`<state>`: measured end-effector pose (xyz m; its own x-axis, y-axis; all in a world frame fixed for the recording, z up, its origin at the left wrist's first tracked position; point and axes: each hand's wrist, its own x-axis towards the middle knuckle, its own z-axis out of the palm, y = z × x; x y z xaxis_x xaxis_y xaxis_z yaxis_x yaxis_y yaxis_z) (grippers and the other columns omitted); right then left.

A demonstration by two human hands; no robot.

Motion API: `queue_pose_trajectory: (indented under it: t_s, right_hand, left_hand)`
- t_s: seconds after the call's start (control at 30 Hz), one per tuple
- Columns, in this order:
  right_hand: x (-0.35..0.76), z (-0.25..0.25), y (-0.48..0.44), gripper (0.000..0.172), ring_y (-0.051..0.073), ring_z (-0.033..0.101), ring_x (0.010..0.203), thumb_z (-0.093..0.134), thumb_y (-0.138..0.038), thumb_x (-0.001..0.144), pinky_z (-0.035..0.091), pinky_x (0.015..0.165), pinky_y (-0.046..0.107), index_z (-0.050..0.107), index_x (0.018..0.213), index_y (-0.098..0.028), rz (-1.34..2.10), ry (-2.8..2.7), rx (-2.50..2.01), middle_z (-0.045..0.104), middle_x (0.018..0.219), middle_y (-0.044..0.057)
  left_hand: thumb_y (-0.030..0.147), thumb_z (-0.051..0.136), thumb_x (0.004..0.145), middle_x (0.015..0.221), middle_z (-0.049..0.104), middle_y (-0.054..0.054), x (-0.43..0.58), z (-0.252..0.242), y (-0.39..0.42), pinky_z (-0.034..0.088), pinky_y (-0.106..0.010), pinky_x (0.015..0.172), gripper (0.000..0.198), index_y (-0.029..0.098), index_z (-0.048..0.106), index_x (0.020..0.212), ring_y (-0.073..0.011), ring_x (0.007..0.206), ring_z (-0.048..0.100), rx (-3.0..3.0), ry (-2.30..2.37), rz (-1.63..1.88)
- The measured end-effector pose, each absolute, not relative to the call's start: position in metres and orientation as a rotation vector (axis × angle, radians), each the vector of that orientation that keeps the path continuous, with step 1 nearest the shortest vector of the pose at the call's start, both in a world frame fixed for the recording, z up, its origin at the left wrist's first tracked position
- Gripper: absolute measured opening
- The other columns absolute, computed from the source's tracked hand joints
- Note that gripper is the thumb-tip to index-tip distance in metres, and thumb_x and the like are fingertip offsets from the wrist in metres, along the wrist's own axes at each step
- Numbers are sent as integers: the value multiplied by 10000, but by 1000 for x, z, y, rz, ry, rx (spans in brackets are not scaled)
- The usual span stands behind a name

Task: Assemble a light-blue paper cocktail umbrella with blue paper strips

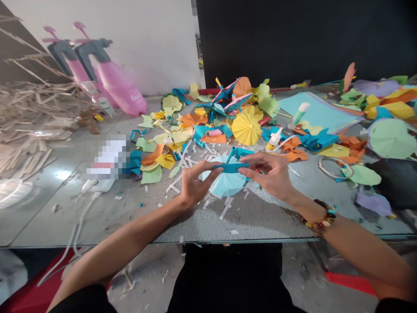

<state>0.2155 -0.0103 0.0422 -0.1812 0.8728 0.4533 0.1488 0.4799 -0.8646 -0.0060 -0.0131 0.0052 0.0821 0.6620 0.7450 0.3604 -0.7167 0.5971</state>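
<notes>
Between my two hands stretches a narrow strip of blue paper (232, 168), held level above the table. My left hand (197, 181) pinches its left end between thumb and fingers. At the other end, my right hand (272, 176) grips it the same way, with a beaded bracelet on that wrist. Under the strip lies a pale blue pleated paper disc (227, 187), partly hidden by the strip and my fingers. A rolled blue paper tube (230, 153) sticks up just behind the strip. White paper slivers (225, 209) are scattered around the disc.
A yellow pleated disc (247, 126), a small glue bottle (274, 140) and a glue stick (300, 114) stand among coloured scraps. Light blue sheets (321, 111) lie behind. Pink spray bottles (120, 89), a cabled device (106, 158) and wooden sticks (35, 163) are at left; a black box (395, 182) is at right.
</notes>
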Motion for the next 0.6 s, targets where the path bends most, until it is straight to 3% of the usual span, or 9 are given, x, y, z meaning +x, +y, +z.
queue_pose_trajectory:
  t_s: [0.17, 0.27, 0.4, 0.6]
  right_hand:
    - [216, 40, -9, 246, 181, 721, 725, 853, -353, 759, 616, 638, 316, 781, 963, -236, 857, -1611, -904, 770, 816, 26]
    - [217, 40, -7, 177, 188, 731, 751, 836, -349, 779, 621, 668, 327, 788, 911, -242, 847, -1616, -912, 779, 824, 27]
    - [218, 39, -4, 101, 162, 704, 690, 828, -319, 788, 569, 596, 290, 789, 840, -241, 853, -1585, -912, 778, 792, 20]
    - [218, 37, 1, 127, 151, 695, 654, 824, -341, 792, 558, 574, 274, 778, 858, -242, 930, -1578, -893, 762, 736, 3]
  left_hand:
    - [245, 737, 893, 865, 795, -1, -5, 6, -13, 618, -248, 679, 95, 241, 766, 984, -116, 713, 740, 2124, 1043, 1709]
    - [262, 760, 875, 849, 799, 5, -4, 8, -13, 624, -234, 651, 65, 237, 767, 934, -114, 676, 744, 2098, 1065, 1754]
    - [282, 777, 861, 850, 801, -4, -5, 9, -12, 629, -231, 655, 104, 220, 761, 944, -118, 676, 748, 2112, 1050, 1682]
    - [283, 775, 857, 764, 777, 2, -7, 10, -11, 611, -241, 639, 78, 211, 757, 879, -117, 635, 721, 2149, 1085, 1646]
